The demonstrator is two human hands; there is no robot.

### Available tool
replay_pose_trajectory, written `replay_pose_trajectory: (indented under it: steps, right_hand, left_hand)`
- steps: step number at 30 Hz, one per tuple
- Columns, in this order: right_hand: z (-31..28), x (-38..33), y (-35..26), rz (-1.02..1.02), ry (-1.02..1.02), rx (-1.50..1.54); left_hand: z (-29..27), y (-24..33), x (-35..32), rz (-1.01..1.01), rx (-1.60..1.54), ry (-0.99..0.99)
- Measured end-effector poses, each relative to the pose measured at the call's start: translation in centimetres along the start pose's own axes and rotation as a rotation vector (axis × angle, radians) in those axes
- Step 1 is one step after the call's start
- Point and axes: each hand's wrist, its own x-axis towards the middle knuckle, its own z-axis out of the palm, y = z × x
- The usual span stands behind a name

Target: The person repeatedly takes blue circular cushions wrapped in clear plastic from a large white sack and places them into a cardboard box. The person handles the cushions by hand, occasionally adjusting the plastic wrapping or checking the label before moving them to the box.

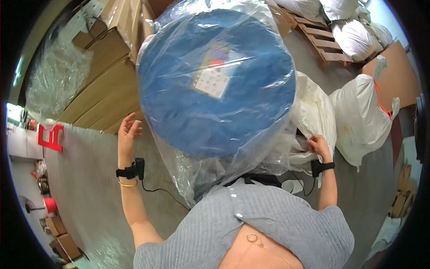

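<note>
In front of me is a large round blue cushion-like thing (179,103) wrapped in clear plastic (177,175). Under the plastic, on its top, lies a small packet with a white printed card (212,82). My left hand (130,134) is raised to the left of the round thing, apart from it, with fingers loosely bent and nothing held. On the other side, my right hand (319,145) has its fingers curled at the mouth of a white sack (317,105), beside the bunched plastic. Its fingertips are partly hidden among the folds.
Cardboard boxes (101,92) and loose clear wrap (58,83) stand at far left, near a red stool (50,137). Another full white sack (363,121) sits at right. Farther back, white sacks (351,38) rest on a wooden pallet (320,39). A cable (163,190) hangs from my left wrist.
</note>
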Motion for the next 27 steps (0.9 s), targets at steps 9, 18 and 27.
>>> replay_pose_trajectory:
  steps: [9, 18, 27]
  right_hand:
    - [0.4, 8.3, -15.7, -0.176, 0.274, 0.733]
    - [3.9, 13.8, -17.5, -0.389, 0.395, 0.772]
    - [-1.2, 11.7, -19.1, -0.696, 0.550, 0.980]
  left_hand:
    - [2.6, -4.1, 10.6, -0.395, -0.520, -0.261]
    - [5.4, -1.4, 7.0, -0.058, -0.447, -0.040]
    - [3.9, 11.3, 1.2, 0.388, -0.361, 0.056]
